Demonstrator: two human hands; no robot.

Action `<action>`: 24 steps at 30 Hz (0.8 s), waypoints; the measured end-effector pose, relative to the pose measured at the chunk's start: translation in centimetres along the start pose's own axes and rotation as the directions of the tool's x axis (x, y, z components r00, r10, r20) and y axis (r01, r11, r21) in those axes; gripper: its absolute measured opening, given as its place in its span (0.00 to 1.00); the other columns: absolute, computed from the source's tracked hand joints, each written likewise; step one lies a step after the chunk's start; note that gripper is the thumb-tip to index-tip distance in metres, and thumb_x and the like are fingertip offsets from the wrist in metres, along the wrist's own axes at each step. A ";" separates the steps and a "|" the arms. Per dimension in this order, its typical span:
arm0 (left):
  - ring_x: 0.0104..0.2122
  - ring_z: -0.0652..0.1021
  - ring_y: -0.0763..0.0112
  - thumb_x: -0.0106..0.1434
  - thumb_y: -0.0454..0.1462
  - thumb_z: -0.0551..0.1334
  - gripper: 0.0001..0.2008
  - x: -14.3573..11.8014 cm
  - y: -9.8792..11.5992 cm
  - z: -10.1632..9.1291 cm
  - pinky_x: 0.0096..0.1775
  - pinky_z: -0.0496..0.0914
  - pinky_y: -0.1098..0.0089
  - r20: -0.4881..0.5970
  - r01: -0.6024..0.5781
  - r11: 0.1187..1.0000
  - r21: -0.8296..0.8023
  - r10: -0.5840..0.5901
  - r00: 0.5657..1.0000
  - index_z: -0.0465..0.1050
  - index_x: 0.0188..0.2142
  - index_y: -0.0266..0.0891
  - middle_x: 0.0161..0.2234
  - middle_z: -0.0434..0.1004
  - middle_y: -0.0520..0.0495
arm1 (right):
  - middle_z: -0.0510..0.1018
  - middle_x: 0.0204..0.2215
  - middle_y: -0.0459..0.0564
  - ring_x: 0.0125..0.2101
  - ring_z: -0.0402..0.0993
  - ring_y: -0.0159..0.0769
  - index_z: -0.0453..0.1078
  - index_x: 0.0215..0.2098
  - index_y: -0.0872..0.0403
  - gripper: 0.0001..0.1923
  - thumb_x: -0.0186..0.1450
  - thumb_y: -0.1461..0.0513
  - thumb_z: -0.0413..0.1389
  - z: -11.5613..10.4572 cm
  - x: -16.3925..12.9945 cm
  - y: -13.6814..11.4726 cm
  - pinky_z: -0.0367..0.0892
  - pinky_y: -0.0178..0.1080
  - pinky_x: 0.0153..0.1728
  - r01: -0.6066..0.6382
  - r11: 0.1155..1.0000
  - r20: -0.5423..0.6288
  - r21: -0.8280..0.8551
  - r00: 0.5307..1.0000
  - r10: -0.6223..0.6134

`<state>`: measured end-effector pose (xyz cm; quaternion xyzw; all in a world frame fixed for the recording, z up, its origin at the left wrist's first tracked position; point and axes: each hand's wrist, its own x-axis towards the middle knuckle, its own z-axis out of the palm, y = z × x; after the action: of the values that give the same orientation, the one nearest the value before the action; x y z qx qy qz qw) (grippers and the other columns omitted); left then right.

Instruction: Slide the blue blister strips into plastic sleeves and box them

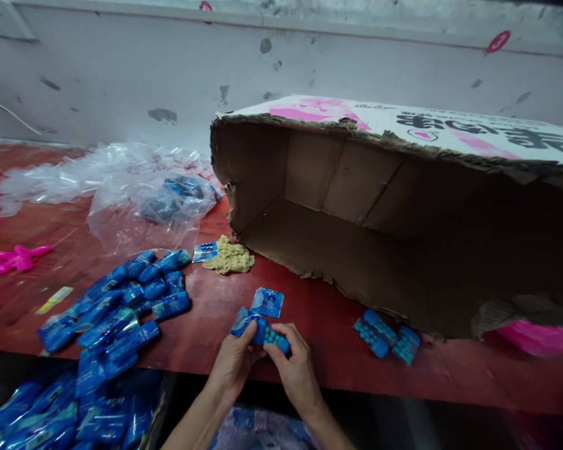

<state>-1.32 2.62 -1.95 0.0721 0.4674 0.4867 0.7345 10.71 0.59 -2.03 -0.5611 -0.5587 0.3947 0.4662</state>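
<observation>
Near the front edge of the red table, both my hands are on a small blue packet (275, 339) with round turquoise pellets showing at its right end. My left hand (237, 359) is closed on its left part, thumb on top, where a printed blue wrapper (242, 320) shows. My right hand (294, 356) pinches the pellet end between thumb and fingers. Just beyond my hands lies a flat blue printed card (268, 302). Right of them rest several similar pellet packets (375, 332), close to the carton's torn edge.
A large torn carton (328, 244) lies open toward me on the right. Left are a pile of blue packets (117, 306), a clear plastic bag (122, 219) and pink pieces (14, 259). A crumpled yellowish cloth (229, 256) sits mid-table. More blue packets (103, 419) fill a box below.
</observation>
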 end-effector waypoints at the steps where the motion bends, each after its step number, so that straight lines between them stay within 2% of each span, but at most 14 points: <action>1: 0.23 0.76 0.70 0.45 0.39 0.69 0.13 0.0 -0.1 0.0 0.28 0.70 0.70 0.017 -0.007 1.000 0.011 0.007 1.000 0.72 0.28 0.33 0.23 0.77 0.48 | 0.73 0.32 0.46 0.34 0.70 0.34 0.69 0.38 0.51 0.09 0.57 0.65 0.55 0.1 0.0 0.1 0.65 0.34 0.38 -0.013 1.000 0.004 0.011 1.000 0.013; 4: 0.25 0.76 0.70 0.46 0.39 0.69 0.13 -0.1 -0.2 0.1 0.30 0.69 0.71 0.035 -0.025 0.997 0.072 0.022 0.999 0.73 0.30 0.33 0.24 0.77 0.47 | 0.73 0.33 0.46 0.35 0.70 0.34 0.69 0.38 0.51 0.09 0.58 0.65 0.54 0.3 -0.1 0.0 0.66 0.34 0.38 -0.048 0.999 0.001 0.018 0.999 0.048; 7: 0.25 0.76 0.70 0.46 0.39 0.69 0.14 0.0 0.1 0.2 0.31 0.69 0.71 0.012 0.006 0.998 0.061 -0.007 1.000 0.72 0.31 0.34 0.25 0.77 0.47 | 0.72 0.38 0.49 0.40 0.68 0.37 0.69 0.44 0.50 0.14 0.59 0.64 0.53 0.0 -0.1 -0.3 0.64 0.37 0.43 -0.031 0.999 0.026 0.020 0.999 0.030; 9: 0.25 0.76 0.70 0.46 0.39 0.69 0.13 0.0 0.5 0.1 0.31 0.70 0.70 0.034 0.050 0.998 0.034 -0.051 0.998 0.72 0.30 0.35 0.25 0.77 0.47 | 0.71 0.40 0.49 0.38 0.69 0.35 0.67 0.49 0.48 0.17 0.61 0.62 0.50 -0.6 0.1 -0.4 0.66 0.37 0.39 -0.102 0.990 0.137 0.101 0.987 0.088; 11: 0.25 0.76 0.70 0.47 0.39 0.68 0.13 0.0 1.1 -0.1 0.30 0.70 0.71 0.083 0.103 0.994 0.041 -0.106 0.991 0.72 0.31 0.35 0.26 0.77 0.47 | 0.70 0.41 0.48 0.32 0.69 0.32 0.64 0.52 0.47 0.19 0.63 0.59 0.49 -1.4 0.4 -0.2 0.67 0.33 0.31 -0.226 0.948 0.287 0.225 0.945 0.158; 13: 0.26 0.76 0.71 0.49 0.38 0.67 0.11 -0.1 1.4 -0.4 0.28 0.69 0.72 0.143 0.148 0.987 0.059 -0.155 0.977 0.72 0.30 0.35 0.27 0.77 0.46 | 0.69 0.39 0.46 0.27 0.67 0.27 0.61 0.55 0.46 0.23 0.60 0.57 0.53 -1.8 0.7 0.3 0.65 0.30 0.25 -0.312 0.882 0.369 0.353 0.913 0.176; 16: 0.26 0.75 0.73 0.51 0.37 0.66 0.09 -0.5 1.2 -0.4 0.27 0.68 0.74 0.221 0.211 0.975 0.072 -0.222 0.950 0.73 0.32 0.34 0.29 0.77 0.46 | 0.65 0.31 0.41 0.25 0.64 0.24 0.58 0.56 0.45 0.32 0.53 0.61 0.59 -1.6 1.0 1.1 0.64 0.29 0.26 -0.332 0.813 0.343 0.479 0.923 0.175; 18: 0.26 0.74 0.75 0.51 0.36 0.65 0.10 -0.7 0.9 -0.3 0.27 0.68 0.74 0.251 0.242 0.967 0.085 -0.256 0.934 0.74 0.34 0.34 0.31 0.77 0.46 | 0.63 0.28 0.39 0.25 0.64 0.24 0.61 0.53 0.45 0.31 0.52 0.64 0.59 -1.1 1.0 1.3 0.64 0.29 0.28 -0.331 0.813 0.305 0.479 0.931 0.199; 21: 0.27 0.74 0.74 0.51 0.36 0.66 0.10 -0.8 0.6 0.0 0.29 0.68 0.74 0.247 0.224 0.968 0.111 -0.245 0.937 0.74 0.34 0.34 0.31 0.77 0.45 | 0.65 0.28 0.40 0.26 0.65 0.25 0.63 0.51 0.47 0.28 0.52 0.66 0.57 -0.5 0.5 1.1 0.65 0.30 0.29 -0.296 0.870 0.208 0.395 0.951 0.230; 24: 0.30 0.75 0.71 0.50 0.39 0.67 0.12 -0.7 0.7 0.4 0.34 0.68 0.72 0.254 0.148 0.982 0.117 -0.174 0.951 0.75 0.33 0.33 0.31 0.78 0.43 | 0.68 0.29 0.42 0.27 0.66 0.29 0.64 0.51 0.49 0.26 0.53 0.65 0.57 -0.7 0.2 0.3 0.66 0.32 0.30 -0.219 0.955 0.110 0.200 0.974 0.200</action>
<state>-1.49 2.61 -0.90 0.1331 0.3928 0.3882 0.8229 11.50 0.71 -2.13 -0.5464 -0.4711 0.5233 0.4535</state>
